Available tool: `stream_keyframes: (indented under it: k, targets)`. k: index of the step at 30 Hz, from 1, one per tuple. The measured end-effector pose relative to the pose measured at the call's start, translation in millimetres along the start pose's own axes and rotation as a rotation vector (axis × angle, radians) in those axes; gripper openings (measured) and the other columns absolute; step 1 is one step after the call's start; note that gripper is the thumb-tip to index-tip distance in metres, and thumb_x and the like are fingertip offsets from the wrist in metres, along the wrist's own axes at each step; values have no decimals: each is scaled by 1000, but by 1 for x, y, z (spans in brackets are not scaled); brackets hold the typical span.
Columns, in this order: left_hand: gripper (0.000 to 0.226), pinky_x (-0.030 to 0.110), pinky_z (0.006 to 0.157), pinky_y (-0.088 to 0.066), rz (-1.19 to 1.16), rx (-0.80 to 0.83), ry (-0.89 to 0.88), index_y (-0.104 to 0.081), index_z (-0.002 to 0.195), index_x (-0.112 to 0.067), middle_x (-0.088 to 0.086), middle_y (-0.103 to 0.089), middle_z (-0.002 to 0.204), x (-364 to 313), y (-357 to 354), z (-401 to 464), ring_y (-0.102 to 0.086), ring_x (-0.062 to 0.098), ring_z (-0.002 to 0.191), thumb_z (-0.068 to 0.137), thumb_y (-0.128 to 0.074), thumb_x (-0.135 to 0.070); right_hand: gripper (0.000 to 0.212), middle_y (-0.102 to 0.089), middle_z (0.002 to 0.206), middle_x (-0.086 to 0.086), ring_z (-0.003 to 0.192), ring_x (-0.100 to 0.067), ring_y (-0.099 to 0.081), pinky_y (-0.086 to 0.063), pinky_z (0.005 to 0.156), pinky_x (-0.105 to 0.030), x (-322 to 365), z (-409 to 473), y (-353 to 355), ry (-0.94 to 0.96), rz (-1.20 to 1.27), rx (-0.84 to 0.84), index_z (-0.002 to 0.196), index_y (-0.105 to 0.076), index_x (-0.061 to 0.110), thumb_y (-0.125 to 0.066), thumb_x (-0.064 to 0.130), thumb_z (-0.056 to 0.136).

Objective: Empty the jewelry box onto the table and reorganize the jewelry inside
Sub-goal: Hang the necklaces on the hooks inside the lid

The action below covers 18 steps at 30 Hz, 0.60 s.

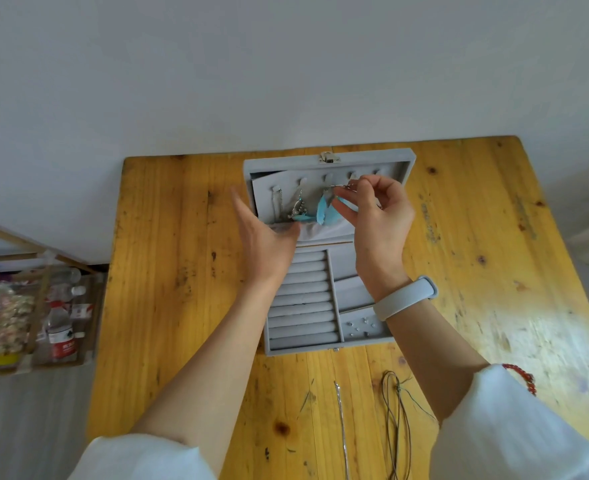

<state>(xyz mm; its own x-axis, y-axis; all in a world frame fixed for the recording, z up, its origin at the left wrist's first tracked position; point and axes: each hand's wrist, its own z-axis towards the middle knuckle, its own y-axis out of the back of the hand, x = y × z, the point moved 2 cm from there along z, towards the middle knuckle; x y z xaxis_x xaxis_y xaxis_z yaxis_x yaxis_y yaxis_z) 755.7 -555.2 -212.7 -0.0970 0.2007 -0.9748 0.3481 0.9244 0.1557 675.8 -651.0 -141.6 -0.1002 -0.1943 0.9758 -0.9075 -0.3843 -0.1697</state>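
Observation:
A grey jewelry box stands open on the wooden table, its lid upright with small hooks. A silver chain, a silver pendant and blue feather earrings hang from the hooks. My right hand pinches a thin silver piece with a blue feather in front of the lid. My left hand is flat with straight fingers at the lid's pocket edge. Small studs lie in the box's front right compartment. The ring rolls hold nothing.
A silver chain and a brown cord necklace lie on the table in front of the box. A red bead bracelet lies at the right by my sleeve. A low shelf with bottles stands left of the table.

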Motion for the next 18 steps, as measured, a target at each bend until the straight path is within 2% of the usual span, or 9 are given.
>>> stream_keyframes:
  k: [2, 5, 7, 10, 14, 16, 18]
  targets:
    - [111, 49, 108, -33, -60, -12, 96, 8, 145, -32, 7, -18, 153, 4, 1, -1, -29, 21, 137, 73, -74, -8, 20, -58, 83, -4, 79, -20, -68, -56, 66, -25, 1, -1, 0, 11, -38, -4, 79, -51, 15, -45, 1, 92]
    - [108, 48, 112, -26, -116, -35, 177, 9, 145, -32, 6, -18, 153, 7, 2, -1, -28, 21, 137, 76, -72, -12, 19, -58, 84, -5, 83, -22, -68, -57, 68, -27, 2, -2, 0, 10, -39, 26, 79, -51, 15, -46, 2, 92]
    - [107, 41, 110, -28, -109, -40, 235, 9, 146, -30, 7, -20, 152, 8, 3, 0, -33, 22, 134, 77, -70, -9, 19, -58, 87, -8, 86, -23, -68, -58, 70, -29, 3, -3, -2, 14, -31, 56, 80, -52, 14, -46, 1, 92]
    - [103, 41, 103, -33, -33, -30, 282, 8, 146, -30, 8, -22, 152, 7, 2, 0, -34, 26, 133, 79, -66, -4, 18, -59, 88, -9, 88, -25, -68, -58, 73, -32, 4, -6, -4, 20, -16, 85, 81, -52, 13, -45, 1, 92]
    - [100, 48, 112, -20, 161, -96, 207, 5, 147, -25, 4, -14, 153, -3, 3, -6, -12, 27, 141, 78, -64, -5, 18, -59, 87, -9, 86, -23, -68, -57, 71, -30, 2, -6, -2, -17, 37, 86, 81, -51, 11, -44, 0, 93]
    - [94, 49, 106, -25, 276, -179, 133, -7, 146, -21, 8, -23, 148, -7, 3, -11, -20, 28, 135, 75, -68, -9, 17, -60, 87, -8, 84, -20, -68, -57, 70, -29, 0, -7, -1, -28, 48, 84, 82, -51, 10, -44, -1, 92]
    - [77, 48, 94, -33, 365, -286, 22, -29, 135, -11, 13, -37, 133, -10, 4, -16, -34, 30, 122, 71, -73, -11, 16, -60, 87, -9, 84, -20, -69, -57, 69, -29, -1, -8, -1, -51, 82, 99, 82, -51, 9, -44, -1, 92]
